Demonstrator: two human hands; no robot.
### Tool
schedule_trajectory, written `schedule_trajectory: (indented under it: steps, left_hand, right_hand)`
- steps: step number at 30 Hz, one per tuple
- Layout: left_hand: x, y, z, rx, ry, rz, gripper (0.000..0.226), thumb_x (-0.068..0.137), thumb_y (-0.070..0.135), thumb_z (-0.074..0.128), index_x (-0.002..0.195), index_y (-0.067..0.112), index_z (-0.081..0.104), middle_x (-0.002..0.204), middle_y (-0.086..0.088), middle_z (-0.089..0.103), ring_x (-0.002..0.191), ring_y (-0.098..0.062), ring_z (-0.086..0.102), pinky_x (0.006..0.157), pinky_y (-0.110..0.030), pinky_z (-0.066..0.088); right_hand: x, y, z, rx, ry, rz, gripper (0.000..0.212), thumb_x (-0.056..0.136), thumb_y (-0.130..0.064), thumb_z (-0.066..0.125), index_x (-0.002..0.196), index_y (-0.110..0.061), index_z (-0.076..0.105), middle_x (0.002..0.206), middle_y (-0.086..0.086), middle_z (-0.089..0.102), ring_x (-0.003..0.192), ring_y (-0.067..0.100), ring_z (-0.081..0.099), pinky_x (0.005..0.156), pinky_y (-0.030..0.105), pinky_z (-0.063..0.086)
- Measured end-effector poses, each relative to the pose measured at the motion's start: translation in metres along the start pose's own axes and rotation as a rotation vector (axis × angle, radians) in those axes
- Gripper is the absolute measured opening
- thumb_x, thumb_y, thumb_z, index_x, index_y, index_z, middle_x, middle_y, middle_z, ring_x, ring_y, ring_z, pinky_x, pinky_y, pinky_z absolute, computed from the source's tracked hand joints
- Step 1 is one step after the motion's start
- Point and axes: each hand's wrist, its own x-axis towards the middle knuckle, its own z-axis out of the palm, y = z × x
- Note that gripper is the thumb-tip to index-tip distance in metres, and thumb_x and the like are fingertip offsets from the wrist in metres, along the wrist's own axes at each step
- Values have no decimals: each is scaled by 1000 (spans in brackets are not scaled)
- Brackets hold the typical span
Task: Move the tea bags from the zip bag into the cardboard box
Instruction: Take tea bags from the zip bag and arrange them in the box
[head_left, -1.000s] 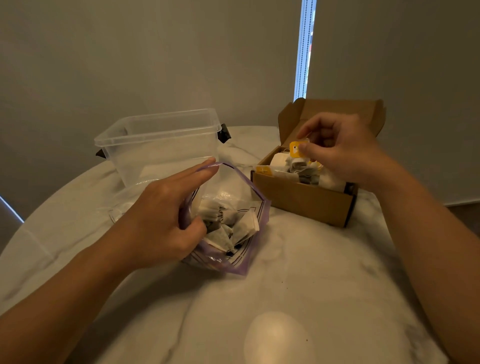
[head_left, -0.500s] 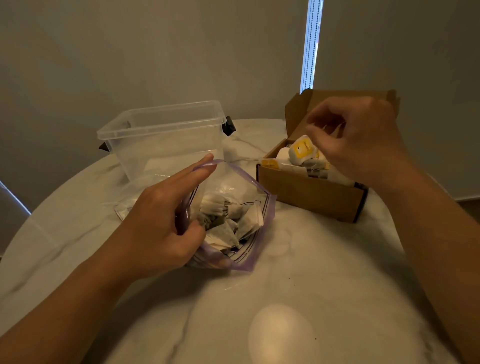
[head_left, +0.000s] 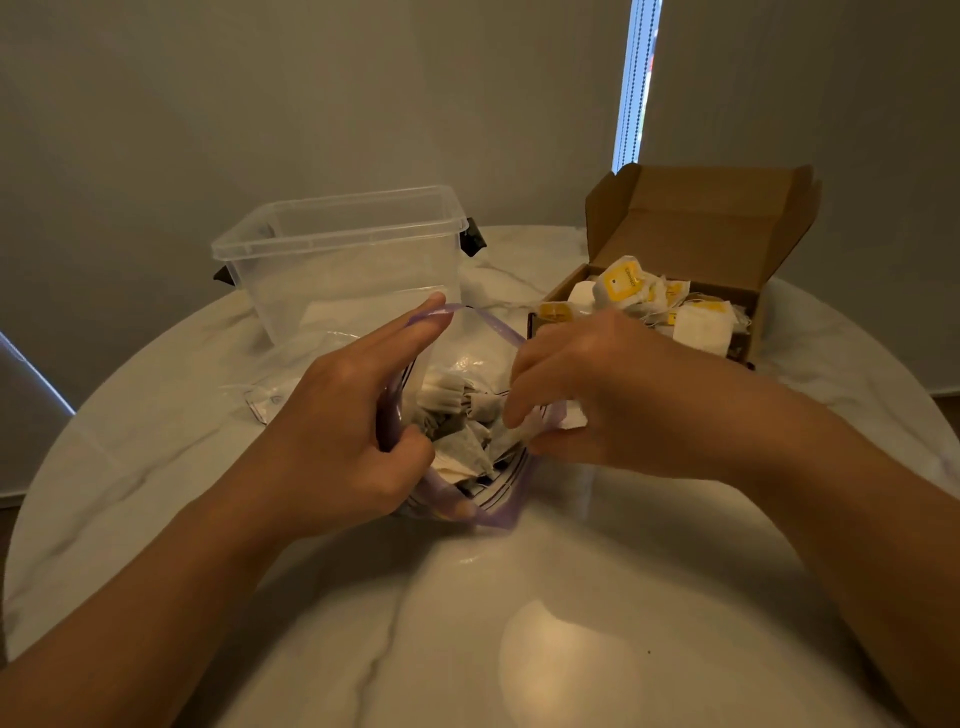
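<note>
Everything sits on a round white marble table (head_left: 156, 415) with grey walls behind it and a thin bright strip of window (head_left: 636, 83) at the top right.

Back left is a clear plastic tub (head_left: 343, 270) with no lid, and there's a black clip (head_left: 474, 241) on its right side. Back right is the cardboard box (head_left: 696, 223), lid flipped up, with a heap of white tea bags (head_left: 701, 327) in it.

The zip bag (head_left: 467, 358) is in the middle, right in front of the tub and just left of the box. Its purple-edged mouth is open towards the camera, and the remaining bunch (head_left: 452, 405) of tea bags is crumpled up inside.

The left hand (head_left: 337, 431) grips the bag's left rim, thumb tucked inside and fingers stretched along the outside up to the top edge. The right hand (head_left: 597, 395) is at the bag's right rim with its fingers curled, pinching one tea bag (head_left: 522, 434) there. That hand and wrist block the box's front left corner, and between them the two hands cover both sides of the bag.

As for writing, the yellow tags (head_left: 621, 280) in the box have small dark print on them, but it's too tiny to read. The bag's front has dark printed lines and I can't make out any words on it either.
</note>
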Motion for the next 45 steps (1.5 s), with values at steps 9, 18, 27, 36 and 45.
schedule_trajectory:
  steps: [9, 18, 27, 36, 45]
  left_hand:
    - [-1, -2, 2, 5, 21, -12, 80, 70, 13, 55, 149, 19, 43, 156, 13, 37, 134, -1, 46, 85, -7, 44]
    - [1, 1, 1, -3, -9, -23, 81, 70, 13, 55, 150, 18, 42, 157, 12, 37, 119, 2, 57, 78, -9, 49]
    - [1, 5, 2, -32, -26, -43, 79, 69, 8, 55, 147, 15, 45, 156, 7, 38, 69, 8, 61, 61, -1, 39]
    - [1, 0, 2, 6, 19, -23, 79, 71, 14, 56, 149, 20, 43, 156, 13, 37, 133, 0, 46, 89, -11, 48]
    - [2, -2, 2, 18, 51, -17, 80, 70, 15, 56, 149, 18, 43, 156, 11, 37, 139, 2, 39, 100, -19, 48]
  right_hand:
    - [3, -10, 1, -192, -99, 12, 31, 93, -35, 60, 123, -30, 62, 115, -7, 61, 107, 9, 52, 83, 23, 47]
    - [18, -21, 21, -366, -175, -70, 25, 97, -23, 54, 121, -18, 60, 111, 0, 58, 93, 13, 41, 75, 28, 45]
    - [14, -14, 14, -339, -111, 27, 25, 97, -26, 58, 121, -24, 61, 110, -4, 61, 97, 11, 51, 77, 23, 47]
    - [9, -9, 0, -171, 4, 189, 25, 96, -26, 56, 119, -25, 65, 110, -2, 65, 101, 13, 59, 87, 32, 52]
    - [4, -3, -1, -375, -105, 76, 29, 97, -26, 58, 125, -29, 61, 120, -6, 59, 109, 12, 48, 88, 28, 49]
